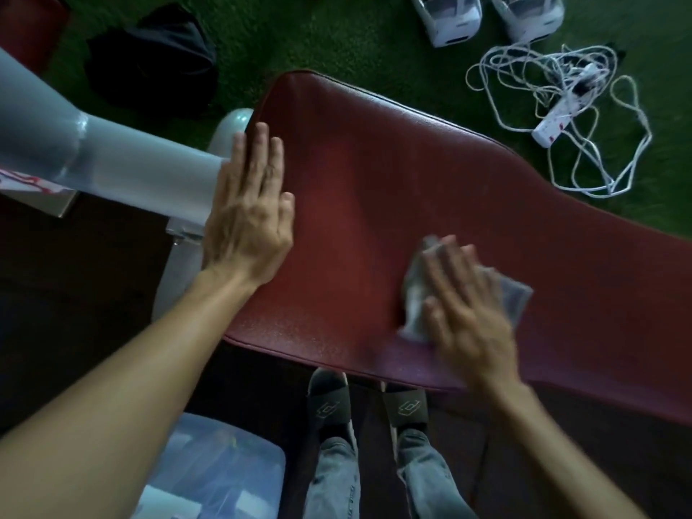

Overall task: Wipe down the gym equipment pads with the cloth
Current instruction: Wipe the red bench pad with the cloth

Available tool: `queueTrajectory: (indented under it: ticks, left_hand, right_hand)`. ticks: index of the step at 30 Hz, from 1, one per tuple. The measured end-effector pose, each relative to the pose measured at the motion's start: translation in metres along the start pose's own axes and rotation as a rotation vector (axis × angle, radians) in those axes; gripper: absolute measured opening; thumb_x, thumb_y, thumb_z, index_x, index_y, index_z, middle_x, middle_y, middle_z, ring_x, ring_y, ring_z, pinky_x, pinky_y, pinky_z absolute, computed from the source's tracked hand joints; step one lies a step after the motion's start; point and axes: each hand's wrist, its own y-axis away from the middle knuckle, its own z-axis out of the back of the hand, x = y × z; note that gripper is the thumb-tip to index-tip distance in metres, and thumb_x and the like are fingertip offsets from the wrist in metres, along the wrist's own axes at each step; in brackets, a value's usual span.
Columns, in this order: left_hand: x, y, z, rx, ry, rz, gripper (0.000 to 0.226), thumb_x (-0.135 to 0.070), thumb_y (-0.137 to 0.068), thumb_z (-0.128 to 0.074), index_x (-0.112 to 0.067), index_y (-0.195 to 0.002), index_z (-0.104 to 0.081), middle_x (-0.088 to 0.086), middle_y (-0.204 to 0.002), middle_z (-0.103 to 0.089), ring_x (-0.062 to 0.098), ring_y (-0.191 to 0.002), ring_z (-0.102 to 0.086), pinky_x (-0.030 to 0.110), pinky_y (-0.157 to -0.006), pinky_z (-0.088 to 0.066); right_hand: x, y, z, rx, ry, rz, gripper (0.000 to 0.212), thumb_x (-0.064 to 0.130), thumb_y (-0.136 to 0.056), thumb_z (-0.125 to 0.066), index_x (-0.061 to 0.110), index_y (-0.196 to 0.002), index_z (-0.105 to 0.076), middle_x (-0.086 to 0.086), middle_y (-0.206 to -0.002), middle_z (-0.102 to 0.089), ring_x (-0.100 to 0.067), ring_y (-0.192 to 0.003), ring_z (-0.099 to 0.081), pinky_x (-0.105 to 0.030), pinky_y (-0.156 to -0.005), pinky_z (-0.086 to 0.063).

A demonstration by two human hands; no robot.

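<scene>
A long dark red padded bench [393, 189] runs from the upper middle down to the right edge. My left hand [251, 211] lies flat and open on the pad's left edge, fingers pointing away from me. My right hand [464, 305] presses flat on a grey cloth [415, 294] on the pad near its front edge. The cloth sticks out on both sides of the hand, which is slightly blurred.
A grey metal frame tube [112, 155] meets the bench from the left. On the green floor lie a black bag [153, 58], tangled white cables with a power strip [561, 110] and two white devices [449, 16]. A clear plastic box [224, 462] stands beside my feet.
</scene>
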Motion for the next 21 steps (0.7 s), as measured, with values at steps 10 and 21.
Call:
queueTrajectory:
  ticks: [10, 21]
  left_hand:
    - [-0.01, -0.004, -0.016, -0.004, -0.158, -0.058, 0.067, -0.034, -0.104, -0.027, -0.011, -0.164, -0.007, 0.008, -0.174, -0.002, 0.024, -0.16, 0.0, 0.047, -0.129, -0.002]
    - [-0.028, -0.003, -0.021, -0.048, -0.146, 0.024, 0.067, -0.03, -0.104, -0.029, -0.007, -0.163, -0.01, 0.012, -0.173, -0.004, 0.031, -0.16, -0.001, 0.05, -0.129, -0.003]
  right_hand:
    - [0.068, -0.073, -0.008, 0.002, 0.023, 0.206, 0.061, 0.042, -0.109, -0.024, 0.028, -0.165, -0.007, 0.004, -0.174, -0.001, -0.018, -0.161, 0.002, -0.041, -0.131, -0.005]
    - [0.012, -0.095, 0.004, -0.141, -0.061, -0.126, 0.063, 0.039, -0.105, -0.024, 0.024, -0.165, -0.012, -0.004, -0.174, -0.006, -0.025, -0.161, -0.001, -0.047, -0.13, -0.006]
